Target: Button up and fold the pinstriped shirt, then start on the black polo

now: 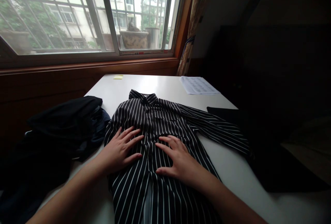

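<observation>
A black shirt with white stripes (165,117) lies front side up on the white table, its collar pointing toward the window. One sleeve stretches out to the right; the other sleeve is not plainly visible. My left hand (124,146) rests on the left half of the shirt's front, fingers spread. On the right half lies my right hand (176,156), its fingers apart and slightly bent against the cloth. Between the hands runs the button placket, with small wrinkles around it. Below them, the front edges part a little near the hem.
Dark folded clothes (67,120) are heaped at the table's left edge. Printed sheets (199,85) lie at the back right, a yellow sticky note (118,77) at the back left. A black flat item (281,165) lies on the right. Beyond the white table (155,81) is a barred window (134,13).
</observation>
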A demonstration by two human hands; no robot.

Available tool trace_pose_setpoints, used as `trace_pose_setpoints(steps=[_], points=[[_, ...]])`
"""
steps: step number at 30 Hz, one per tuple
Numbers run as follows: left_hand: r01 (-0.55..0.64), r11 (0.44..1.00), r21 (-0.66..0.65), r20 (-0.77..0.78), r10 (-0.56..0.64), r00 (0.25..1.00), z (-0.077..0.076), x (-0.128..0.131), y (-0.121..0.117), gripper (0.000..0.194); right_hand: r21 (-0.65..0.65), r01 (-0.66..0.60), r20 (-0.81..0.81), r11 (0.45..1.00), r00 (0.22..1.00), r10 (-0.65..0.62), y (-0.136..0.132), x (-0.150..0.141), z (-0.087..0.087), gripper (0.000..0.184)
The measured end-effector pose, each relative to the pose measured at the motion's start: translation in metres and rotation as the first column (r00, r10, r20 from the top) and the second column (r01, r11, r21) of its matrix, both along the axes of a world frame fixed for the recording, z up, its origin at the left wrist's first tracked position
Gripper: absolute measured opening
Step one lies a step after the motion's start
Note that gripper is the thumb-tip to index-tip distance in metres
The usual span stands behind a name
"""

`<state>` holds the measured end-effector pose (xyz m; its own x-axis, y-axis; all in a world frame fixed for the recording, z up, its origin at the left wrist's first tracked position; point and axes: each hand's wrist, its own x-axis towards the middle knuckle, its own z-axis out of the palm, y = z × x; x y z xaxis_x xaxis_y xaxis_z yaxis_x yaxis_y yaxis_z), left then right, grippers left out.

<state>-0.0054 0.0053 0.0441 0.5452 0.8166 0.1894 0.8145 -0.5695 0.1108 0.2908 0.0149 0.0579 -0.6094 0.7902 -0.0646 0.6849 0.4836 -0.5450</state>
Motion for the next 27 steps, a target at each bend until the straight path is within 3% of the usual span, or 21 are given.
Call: trace_pose_setpoints(steps=[4, 14, 27], points=[[-0.068, 0.997, -0.048, -0.053, 0.066, 0.996, -0.003, -0.008, 0.004, 0.067, 0.02, -0.009, 0.082, 1.0, 0.997, 0.008, 0.008, 0.006, 0.0, 0.087], [-0.198, 0.978, -0.071, -0.074, 0.193, 0.978, -0.005, -0.013, 0.012, 0.063, 0.183, 0.036, 0.199, 0.982, 0.977, -0.073, 0.026, 0.018, -0.01, 0.071], [-0.227, 0.972, -0.059, -0.038, 0.225, 0.974, -0.007, -0.015, 0.016, 0.065, 0.29, 0.0, 0.249, 0.957, 0.965, -0.075, 0.047, 0.016, -0.019, 0.067]])
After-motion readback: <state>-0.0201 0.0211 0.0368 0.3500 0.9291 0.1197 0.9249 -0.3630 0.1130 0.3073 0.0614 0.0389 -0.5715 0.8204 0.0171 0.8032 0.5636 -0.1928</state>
